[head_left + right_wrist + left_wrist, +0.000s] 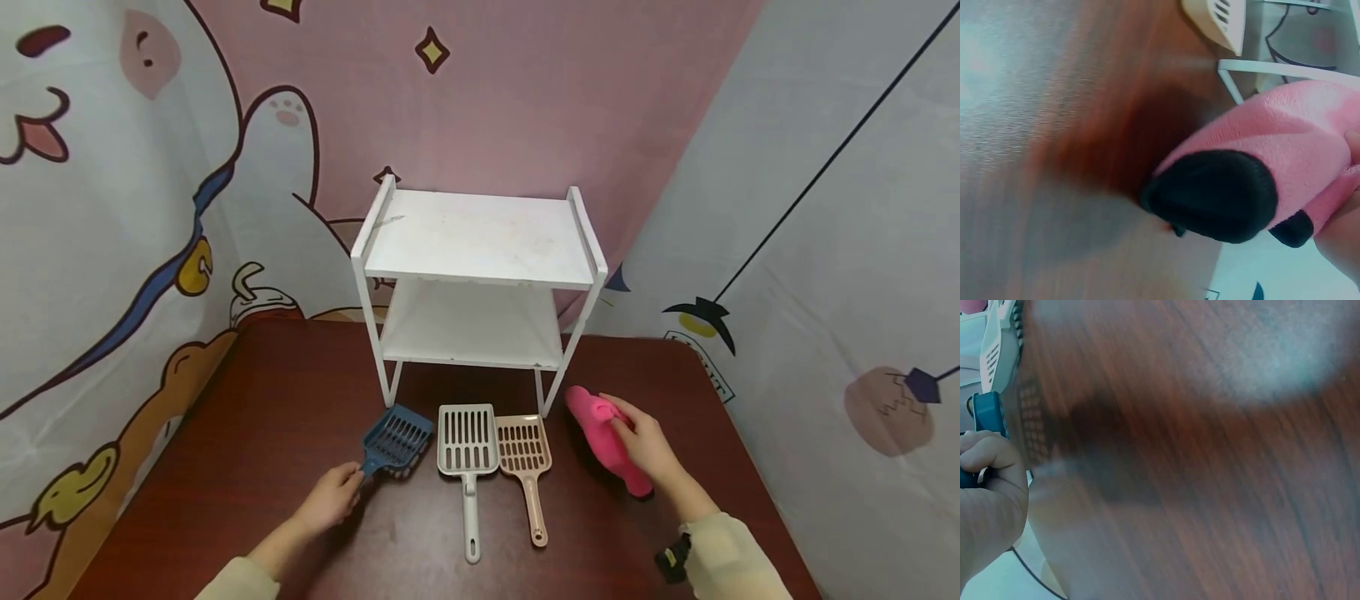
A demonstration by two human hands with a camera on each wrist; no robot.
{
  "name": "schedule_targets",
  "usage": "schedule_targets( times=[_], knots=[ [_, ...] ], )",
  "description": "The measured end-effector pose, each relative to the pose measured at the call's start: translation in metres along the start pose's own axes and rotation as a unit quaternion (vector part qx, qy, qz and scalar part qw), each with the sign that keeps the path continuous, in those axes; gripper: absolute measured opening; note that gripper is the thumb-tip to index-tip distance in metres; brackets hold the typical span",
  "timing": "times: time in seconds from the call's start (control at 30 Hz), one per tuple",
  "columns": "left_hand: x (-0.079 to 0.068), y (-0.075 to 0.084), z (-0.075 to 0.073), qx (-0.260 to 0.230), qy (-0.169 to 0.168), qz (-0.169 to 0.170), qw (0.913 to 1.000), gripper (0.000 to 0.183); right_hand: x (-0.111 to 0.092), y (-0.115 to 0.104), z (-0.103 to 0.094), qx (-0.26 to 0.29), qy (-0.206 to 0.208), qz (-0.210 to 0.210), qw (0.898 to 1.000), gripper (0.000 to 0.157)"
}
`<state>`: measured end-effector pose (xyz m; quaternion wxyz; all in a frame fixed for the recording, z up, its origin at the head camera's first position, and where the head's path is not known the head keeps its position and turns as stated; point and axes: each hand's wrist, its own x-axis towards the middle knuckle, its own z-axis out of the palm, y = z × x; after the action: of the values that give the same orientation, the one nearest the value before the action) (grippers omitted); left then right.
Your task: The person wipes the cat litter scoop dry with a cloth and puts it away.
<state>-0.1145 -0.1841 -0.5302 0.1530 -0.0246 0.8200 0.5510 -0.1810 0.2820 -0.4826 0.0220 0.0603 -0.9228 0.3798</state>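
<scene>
My left hand (332,497) grips the handle of a blue slotted litter scoop (397,437), whose head is held just left of the other scoops. In the left wrist view, curled fingers (999,453) wrap the blue handle. My right hand (643,442) pinches a pink plush toy (606,433) at the table's right side. The right wrist view shows this toy has black ends (1216,195); most of the hand is cut off there. Between the hands lie a whitish litter scoop (468,442) and a beige litter scoop (525,446), side by side, handles toward me.
A white two-tier shelf (480,237) stands at the back of the dark reddish-brown table (300,400). Cartoon-printed cloth (525,100) hangs behind and on both sides. A small black object (672,558) sits at the right wrist.
</scene>
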Motion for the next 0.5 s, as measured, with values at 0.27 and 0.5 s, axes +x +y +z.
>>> schedule_targets(
  times=[0.27, 0.5],
  knots=[
    [-0.001, 0.012, -0.009, 0.01, -0.032, 0.035, 0.9988, 0.025, 0.001, -0.015, -0.017, 0.052, -0.031, 0.012, 0.998, 0.039],
    [0.0, 0.023, -0.014, 0.013, -0.119, 0.082, 0.9894, 0.026, 0.001, -0.03, -0.026, 0.067, -0.051, 0.018, 0.996, 0.041]
  ],
)
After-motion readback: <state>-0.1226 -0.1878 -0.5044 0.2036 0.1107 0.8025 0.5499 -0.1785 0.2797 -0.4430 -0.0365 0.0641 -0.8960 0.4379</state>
